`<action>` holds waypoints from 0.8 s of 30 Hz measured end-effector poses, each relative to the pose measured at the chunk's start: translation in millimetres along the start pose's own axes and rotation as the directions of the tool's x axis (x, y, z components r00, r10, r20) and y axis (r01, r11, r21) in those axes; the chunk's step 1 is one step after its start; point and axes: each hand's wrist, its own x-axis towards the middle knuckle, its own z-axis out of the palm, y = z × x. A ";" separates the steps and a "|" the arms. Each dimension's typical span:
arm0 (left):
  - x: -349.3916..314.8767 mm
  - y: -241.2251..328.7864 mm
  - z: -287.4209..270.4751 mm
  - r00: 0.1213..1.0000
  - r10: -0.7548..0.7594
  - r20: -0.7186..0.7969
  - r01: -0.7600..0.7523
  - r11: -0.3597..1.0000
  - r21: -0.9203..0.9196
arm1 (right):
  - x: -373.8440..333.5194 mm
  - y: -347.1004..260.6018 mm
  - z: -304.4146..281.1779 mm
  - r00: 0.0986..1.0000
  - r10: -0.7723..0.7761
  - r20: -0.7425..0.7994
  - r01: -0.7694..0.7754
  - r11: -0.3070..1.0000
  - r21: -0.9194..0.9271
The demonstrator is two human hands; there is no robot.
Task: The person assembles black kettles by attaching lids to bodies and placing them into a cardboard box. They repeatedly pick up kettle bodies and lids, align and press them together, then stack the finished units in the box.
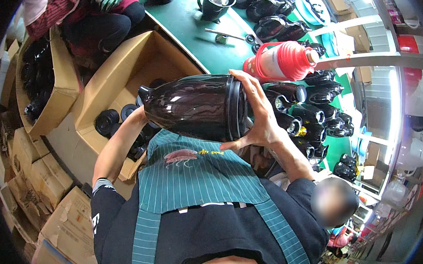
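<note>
A glossy black jug body [190, 106] lies on its side in front of my chest, its small spout at the left and a wide ringed rim at the right. My right hand [264, 116] grips that rimmed end, thumb below and fingers over the top. Behind the spout end goes my left hand [140, 116]; only its wrist area shows, and the fingers are hidden by the jug. Just beyond my right hand, a red jug [282, 61] with a pale band leans over the table's side.
A green worktable [187, 30] carries several black jug bodies [275, 27] and a blue basin [312, 6]. At the left, an open carton [96, 98] holds round black parts [107, 122]; flattened cardboard [71, 225] lies nearby. Another person [86, 23] with gloved hands sits at upper left.
</note>
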 end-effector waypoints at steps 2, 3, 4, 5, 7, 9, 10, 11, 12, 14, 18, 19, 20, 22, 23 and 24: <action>2.1 3.7 -2.0 1.000 0.000 0.013 -0.001 0.998 0.055 | -7.0 2.0 3.4 1.000 -0.006 -0.015 0.006 1.000 0.010; 4.6 7.0 -3.7 1.000 0.008 0.014 -0.009 0.995 0.098 | -10.2 3.0 3.7 1.000 -0.004 -0.028 0.004 1.000 0.024; 7.2 7.8 -6.3 1.000 0.025 0.003 -0.026 0.986 0.166 | -12.9 5.8 2.7 1.000 0.025 -0.018 -0.024 0.998 0.053; 9.5 6.3 -11.2 0.998 0.058 -0.026 -0.049 0.964 0.263 | -15.1 9.6 0.4 0.999 0.054 -0.009 -0.053 0.995 0.081; 14.1 16.0 -10.8 0.959 0.282 -0.011 -0.211 0.744 0.634 | -18.2 14.4 -5.9 0.989 0.149 -0.008 -0.141 0.951 0.276; 2.3 56.7 31.6 0.843 0.537 0.027 -0.422 0.630 0.652 | -21.8 18.6 8.9 0.859 0.512 -0.016 -0.410 0.706 0.578; -2.3 67.8 53.3 0.831 0.555 -0.035 -0.439 0.694 0.571 | -30.6 42.6 33.2 0.824 0.560 -0.084 -0.406 0.687 0.603; -9.0 76.4 67.3 0.822 0.558 -0.115 -0.442 0.752 0.488 | -25.5 41.7 35.8 0.801 0.583 -0.138 -0.405 0.696 0.592; -11.4 80.4 68.4 0.802 0.589 -0.099 -0.471 0.726 0.501 | -24.5 42.7 36.2 0.787 0.592 -0.172 -0.406 0.708 0.578; -12.5 89.5 77.9 0.721 0.693 0.013 -0.490 0.497 0.716 | -21.8 44.0 35.3 0.756 0.613 -0.228 -0.418 0.721 0.553; -16.8 87.0 79.1 0.619 0.778 0.106 -0.485 0.272 0.831 | -17.6 53.8 45.6 0.742 0.636 -0.212 -0.327 0.619 0.714; -18.2 86.0 79.8 0.595 0.794 0.123 -0.481 0.229 0.846 | -16.9 55.1 47.5 0.751 0.634 -0.185 -0.271 0.551 0.789; -14.9 89.0 79.2 0.534 0.822 0.200 -0.474 0.095 0.875 | -17.4 53.8 43.8 0.736 0.648 -0.198 -0.288 0.563 0.774; -16.0 91.0 81.7 0.520 0.833 0.188 -0.473 0.098 0.875 | -14.8 55.3 44.0 0.748 0.621 -0.233 -0.253 0.591 0.766; -16.8 91.8 82.1 0.513 0.839 0.182 -0.473 0.100 0.875 | -14.1 55.9 44.2 0.753 0.608 -0.250 -0.235 0.604 0.762; -16.8 91.3 81.2 0.515 0.840 0.169 -0.461 0.105 0.881 | -14.2 54.9 41.6 0.743 0.629 -0.227 -0.256 0.582 0.772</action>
